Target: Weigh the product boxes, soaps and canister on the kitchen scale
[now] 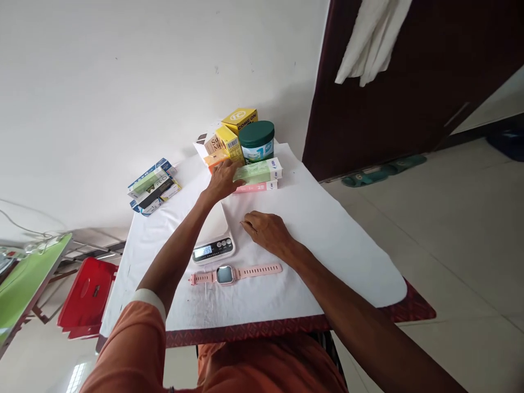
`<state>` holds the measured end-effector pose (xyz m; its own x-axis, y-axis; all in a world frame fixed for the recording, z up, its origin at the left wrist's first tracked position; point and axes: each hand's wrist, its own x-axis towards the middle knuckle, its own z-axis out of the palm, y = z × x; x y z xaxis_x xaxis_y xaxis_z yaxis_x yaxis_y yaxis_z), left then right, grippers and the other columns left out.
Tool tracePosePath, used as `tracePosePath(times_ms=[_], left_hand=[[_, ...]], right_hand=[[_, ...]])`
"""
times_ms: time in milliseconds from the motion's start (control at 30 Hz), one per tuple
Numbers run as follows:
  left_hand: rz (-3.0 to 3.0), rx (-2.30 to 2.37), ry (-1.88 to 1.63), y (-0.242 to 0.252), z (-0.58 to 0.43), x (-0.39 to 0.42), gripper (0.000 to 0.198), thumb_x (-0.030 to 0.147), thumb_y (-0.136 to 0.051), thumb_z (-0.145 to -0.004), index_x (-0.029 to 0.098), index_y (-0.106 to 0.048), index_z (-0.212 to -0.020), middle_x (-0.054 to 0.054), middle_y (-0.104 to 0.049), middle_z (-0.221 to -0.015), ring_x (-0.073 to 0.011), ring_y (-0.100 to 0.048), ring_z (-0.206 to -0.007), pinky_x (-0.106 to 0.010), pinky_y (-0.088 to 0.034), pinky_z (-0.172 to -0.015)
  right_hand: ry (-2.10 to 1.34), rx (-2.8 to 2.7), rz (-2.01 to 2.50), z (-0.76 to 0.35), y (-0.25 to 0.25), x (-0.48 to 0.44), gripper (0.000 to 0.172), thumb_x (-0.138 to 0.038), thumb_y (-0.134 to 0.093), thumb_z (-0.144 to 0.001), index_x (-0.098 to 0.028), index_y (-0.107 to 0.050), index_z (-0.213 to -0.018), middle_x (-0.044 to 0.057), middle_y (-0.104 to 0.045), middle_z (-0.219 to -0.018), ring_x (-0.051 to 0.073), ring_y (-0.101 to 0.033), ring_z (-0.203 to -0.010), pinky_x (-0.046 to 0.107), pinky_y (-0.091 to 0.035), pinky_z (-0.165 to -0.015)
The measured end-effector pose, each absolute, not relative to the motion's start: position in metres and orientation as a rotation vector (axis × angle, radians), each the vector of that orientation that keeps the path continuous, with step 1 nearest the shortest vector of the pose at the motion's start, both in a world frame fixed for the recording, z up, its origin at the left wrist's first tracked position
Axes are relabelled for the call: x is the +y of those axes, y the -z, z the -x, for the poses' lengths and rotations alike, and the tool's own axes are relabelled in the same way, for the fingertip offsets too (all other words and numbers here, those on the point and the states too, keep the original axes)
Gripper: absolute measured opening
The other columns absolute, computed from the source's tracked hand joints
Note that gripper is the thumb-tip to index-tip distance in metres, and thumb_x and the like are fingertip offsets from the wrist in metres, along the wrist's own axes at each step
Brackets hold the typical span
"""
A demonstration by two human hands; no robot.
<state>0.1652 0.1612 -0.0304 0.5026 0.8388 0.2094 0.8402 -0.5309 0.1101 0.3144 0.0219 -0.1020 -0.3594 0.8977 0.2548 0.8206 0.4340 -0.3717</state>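
Observation:
My left hand [223, 181] reaches over the kitchen scale to the group of packages at the back of the table. Its thumb and fingers close around the left end of a long light-green box [260, 171], which lies above a pink box [257, 187]. An orange box [215, 158] is right by the fingertips, partly covered by them. My right hand [267, 230] rests on the white cloth with fingers curled and nothing visible in them. Between my arms sits the white kitchen scale [213, 229], its display lit. A pink smartwatch [225, 274] lies stretched out in front of it.
Behind the left hand stand a green-lidded tub [257, 142], yellow boxes [230, 143] and a brown-and-white box [212, 144]. Several toothpaste-like boxes [153, 188] are stacked at the left. A red stool [88, 295] and a green table [33, 284] stand left of the table.

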Motion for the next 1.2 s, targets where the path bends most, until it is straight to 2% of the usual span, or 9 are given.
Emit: tracePosePath(times_ms=[200, 367, 500, 667, 800, 967, 1067, 1200], left_hand=[[2.586, -1.541, 0.596, 0.023, -0.094, 0.150, 0.060, 0.047, -0.074, -0.091, 0.021, -0.055, -0.142, -0.018, -0.058, -0.139, -0.0342, -0.056, -0.129, -0.049, -0.048, -0.104], [2.044, -2.071, 0.524, 0.012, 0.016, 0.148, 0.059, 0.039, -0.072, -0.090, 0.020, -0.053, -0.143, -0.019, -0.053, -0.145, -0.0369, -0.050, -0.137, -0.051, -0.041, -0.112], [1.609, -2.465, 0.394, 0.010, 0.084, 0.138, 0.074, 0.052, -0.068, -0.089, 0.018, -0.044, -0.151, -0.024, -0.044, -0.156, -0.0419, -0.041, -0.146, -0.055, -0.038, -0.115], [1.613, -2.495, 0.362, 0.007, 0.123, 0.141, 0.087, 0.066, -0.058, -0.091, 0.019, -0.032, -0.159, -0.023, -0.037, -0.164, -0.0417, -0.035, -0.151, -0.055, -0.034, -0.118], [1.757, -2.475, 0.236, 0.003, 0.131, 0.160, 0.074, 0.062, -0.056, -0.092, 0.020, -0.044, -0.152, -0.022, -0.047, -0.156, -0.0399, -0.041, -0.146, -0.054, -0.034, -0.118], [1.738, -2.462, 0.278, 0.005, 0.135, 0.173, 0.052, 0.054, -0.066, -0.087, 0.022, -0.062, -0.128, -0.022, -0.056, -0.142, -0.0443, -0.046, -0.139, -0.061, -0.038, -0.112], [1.715, -2.464, 0.330, 0.007, 0.139, 0.171, 0.037, 0.044, -0.064, -0.089, 0.021, -0.063, -0.118, -0.021, -0.061, -0.132, -0.0434, -0.050, -0.134, -0.060, -0.041, -0.108], [1.679, -2.408, 0.410, 0.001, 0.138, 0.160, 0.031, 0.040, -0.061, -0.093, 0.022, -0.061, -0.118, -0.020, -0.058, -0.133, -0.0397, -0.050, -0.133, -0.057, -0.042, -0.109]], right_hand=[[-0.152, -2.207, 1.313, -0.318, 0.121, 0.022, 0.036, -0.031, -0.046, -0.106, -0.018, -0.065, -0.078, 0.006, -0.071, -0.078, 0.016, -0.061, -0.064, 0.029, -0.032, -0.060], [-0.052, -2.149, 1.193, -0.319, 0.131, 0.025, 0.044, -0.034, -0.042, -0.107, -0.019, -0.058, -0.069, 0.002, -0.062, -0.066, 0.013, -0.050, -0.054, 0.027, -0.031, -0.055], [0.007, -2.104, 1.162, -0.319, 0.135, 0.027, 0.045, -0.036, -0.043, -0.107, -0.020, -0.056, -0.067, 0.001, -0.059, -0.062, 0.012, -0.046, -0.051, 0.027, -0.030, -0.052], [0.058, -2.074, 1.129, -0.318, 0.139, 0.030, 0.042, -0.035, -0.045, -0.107, -0.020, -0.059, -0.071, 0.000, -0.061, -0.063, 0.012, -0.050, -0.051, 0.026, -0.033, -0.051], [0.098, -2.081, 1.111, -0.317, 0.140, 0.032, 0.040, -0.034, -0.046, -0.107, -0.019, -0.060, -0.072, -0.001, -0.061, -0.063, 0.011, -0.051, -0.049, 0.025, -0.033, -0.049], [0.080, -2.080, 1.127, -0.317, 0.138, 0.032, 0.042, -0.036, -0.046, -0.107, -0.019, -0.059, -0.071, -0.001, -0.061, -0.063, 0.011, -0.050, -0.048, 0.025, -0.033, -0.049], [0.078, -2.082, 1.130, -0.318, 0.137, 0.032, 0.043, -0.036, -0.046, -0.107, -0.019, -0.058, -0.070, -0.001, -0.060, -0.062, 0.011, -0.049, -0.048, 0.025, -0.032, -0.049], [0.022, -2.092, 1.177, -0.318, 0.137, 0.031, 0.042, -0.035, -0.045, -0.106, -0.019, -0.059, -0.070, 0.000, -0.061, -0.063, 0.011, -0.048, -0.050, 0.026, -0.032, -0.051]])
